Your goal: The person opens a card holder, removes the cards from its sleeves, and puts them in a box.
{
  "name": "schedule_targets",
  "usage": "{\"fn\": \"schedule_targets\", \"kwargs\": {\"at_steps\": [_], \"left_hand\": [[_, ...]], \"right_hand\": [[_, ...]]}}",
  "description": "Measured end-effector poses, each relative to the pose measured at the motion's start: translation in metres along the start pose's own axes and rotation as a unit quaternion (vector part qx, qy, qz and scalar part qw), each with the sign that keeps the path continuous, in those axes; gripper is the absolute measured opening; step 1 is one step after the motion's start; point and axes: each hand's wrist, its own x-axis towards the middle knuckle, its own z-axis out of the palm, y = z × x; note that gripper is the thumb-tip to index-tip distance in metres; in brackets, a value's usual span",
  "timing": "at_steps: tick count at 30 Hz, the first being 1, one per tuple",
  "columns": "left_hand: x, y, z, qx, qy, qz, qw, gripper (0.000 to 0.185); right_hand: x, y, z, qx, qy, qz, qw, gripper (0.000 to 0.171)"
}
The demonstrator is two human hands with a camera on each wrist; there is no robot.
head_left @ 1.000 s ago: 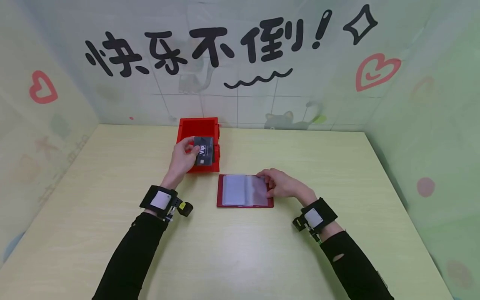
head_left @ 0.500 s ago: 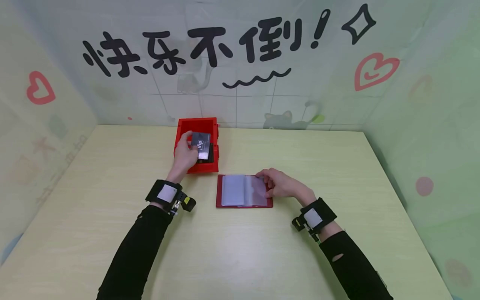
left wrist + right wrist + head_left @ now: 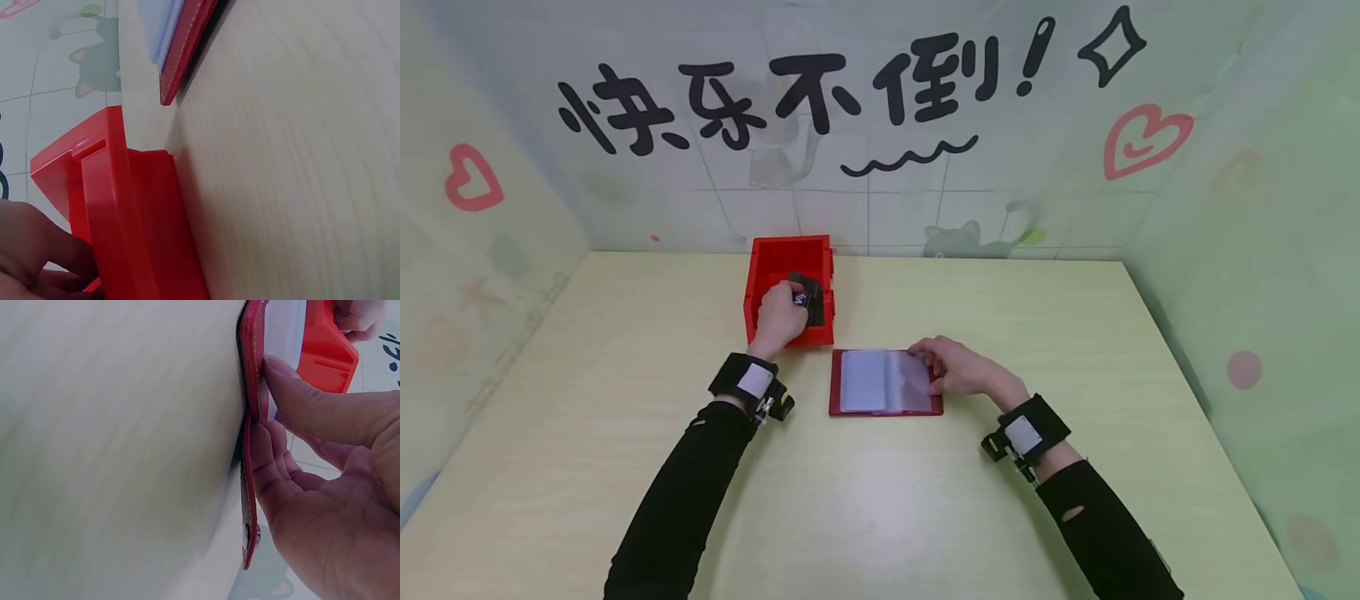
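My left hand (image 3: 781, 315) reaches down into a red plastic bin (image 3: 811, 337) at the back left. Its fingertips pinch a dark card marked VIP (image 3: 802, 299), which lies low over other dark cards (image 3: 815, 312) inside. In the left wrist view the bin wall (image 3: 125, 212) hides the fingertips. Front and right of the bin, a red card holder (image 3: 835, 383) lies spread open with clear sleeves (image 3: 862, 382). My right hand (image 3: 958, 367) holds its right side, thumb on the inner edge and curled fingers by the snap strap (image 3: 249, 512).
The pale wooden table (image 3: 880, 500) runs back to a printed backdrop (image 3: 1037, 208) with side panels. The card holder sits close to the bin's near right corner.
My left hand has moved down and slightly right, lowering the VIP card from above the bin into it. My right hand stays at the card holder's right side.
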Motion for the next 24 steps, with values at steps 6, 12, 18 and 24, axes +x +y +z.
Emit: {"fn": "schedule_targets", "kwargs": {"at_steps": [6, 12, 18, 24], "left_hand": [[0.000, 0.002, 0.003, 0.033, -0.012, -0.023, 0.9991, 0.047], [0.000, 0.002, 0.008, 0.097, -0.014, 0.001, 0.9951, 0.046], [-0.003, 0.003, 0.012, 0.164, -0.007, 0.020, 0.9862, 0.031], [-0.002, 0.002, 0.015, 0.174, -0.006, 0.018, 0.9846, 0.025]], "right_hand": [[-0.001, -0.001, 0.000, -0.001, -0.003, 0.002, 1.000, 0.059], [-0.001, -0.001, 0.000, -0.001, -0.004, 0.005, 1.000, 0.059], [-0.001, -0.001, 0.000, 0.000, -0.005, 0.005, 1.000, 0.059], [0.000, -0.001, 0.000, -0.002, -0.003, 0.003, 1.000, 0.060]]}}
